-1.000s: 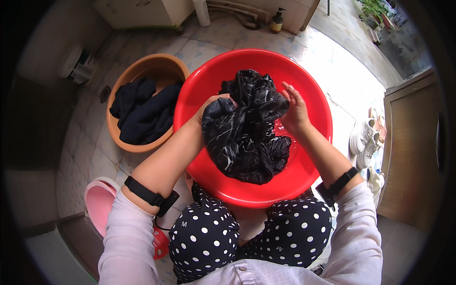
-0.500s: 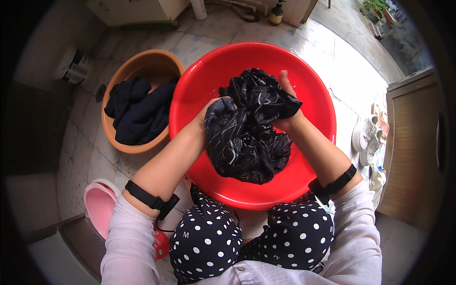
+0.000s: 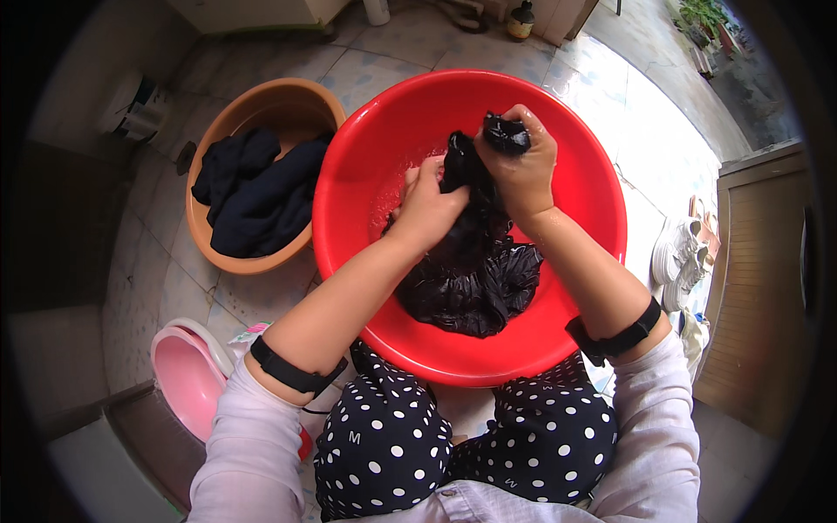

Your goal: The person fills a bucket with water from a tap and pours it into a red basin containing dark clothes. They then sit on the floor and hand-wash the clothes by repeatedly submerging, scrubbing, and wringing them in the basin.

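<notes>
A wet black garment (image 3: 475, 292) with fine pale streaks lies bunched in a large red basin (image 3: 357, 139). My right hand (image 3: 527, 166) is closed in a fist around a bunched end of it, raised above the basin's middle. To its left, my left hand (image 3: 429, 205) is wrapped round another part of the same cloth, a little lower. A dark twist of fabric runs between both hands, and the rest spreads toward the near side of the basin. Bubbly water shows beside my left hand. What kind of garment it is, I cannot tell.
An orange-brown basin (image 3: 205, 231) holding dark navy clothes (image 3: 270, 205) stands against the red one's left. Lower left is a pink basin (image 3: 187, 383). White shoes (image 3: 680, 261) sit by a brown cabinet door (image 3: 763, 279) at right. A dark pump bottle (image 3: 520, 19) stands at the back.
Both hands have gone from cupping the spread garment to gripping it tightly. The right hand rose with a bunched end; the left turned over onto the cloth. The view shifted slightly.
</notes>
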{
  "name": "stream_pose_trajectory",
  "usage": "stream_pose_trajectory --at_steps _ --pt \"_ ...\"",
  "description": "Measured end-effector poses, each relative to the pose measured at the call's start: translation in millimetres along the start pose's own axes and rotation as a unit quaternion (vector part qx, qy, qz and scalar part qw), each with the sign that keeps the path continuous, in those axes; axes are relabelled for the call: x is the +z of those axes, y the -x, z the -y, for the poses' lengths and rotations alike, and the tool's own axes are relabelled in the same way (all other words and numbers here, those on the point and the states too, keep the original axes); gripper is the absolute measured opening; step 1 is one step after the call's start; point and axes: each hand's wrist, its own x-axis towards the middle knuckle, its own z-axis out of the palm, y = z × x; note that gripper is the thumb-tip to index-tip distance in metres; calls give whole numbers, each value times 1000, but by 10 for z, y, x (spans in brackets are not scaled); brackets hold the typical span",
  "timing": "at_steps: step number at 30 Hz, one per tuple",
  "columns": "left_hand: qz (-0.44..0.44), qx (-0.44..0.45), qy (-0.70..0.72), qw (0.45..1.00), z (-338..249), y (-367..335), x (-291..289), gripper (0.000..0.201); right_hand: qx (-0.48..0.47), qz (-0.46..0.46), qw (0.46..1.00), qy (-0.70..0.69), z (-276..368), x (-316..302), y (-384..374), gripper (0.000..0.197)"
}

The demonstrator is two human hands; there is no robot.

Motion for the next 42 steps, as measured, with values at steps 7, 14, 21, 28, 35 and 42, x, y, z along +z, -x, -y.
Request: stream_pose_trajectory --at_steps 7,14,21,28,35,42 --pt "353 -150 710 590 82 142 -162 74 -345 196 918 17 403 44 340 30" --pt "305 -290 593 687 321 77 -103 28 -156 390 907 -26 380 -210 823 36" --pt "379 -252 646 612 423 27 -216 47 454 -60 861 -222 -321 -564 671 73" --pt "387 -342 601 611 271 166 101 44 417 104 570 -700 -626 -450 555 77" --pt "306 -327 255 857 -2 223 98 24 402 234 841 -276 -289 -340 58 19" --pt "196 -13 -219 956 -70 188 141 45 187 191 958 107 -436 -62 218 13"
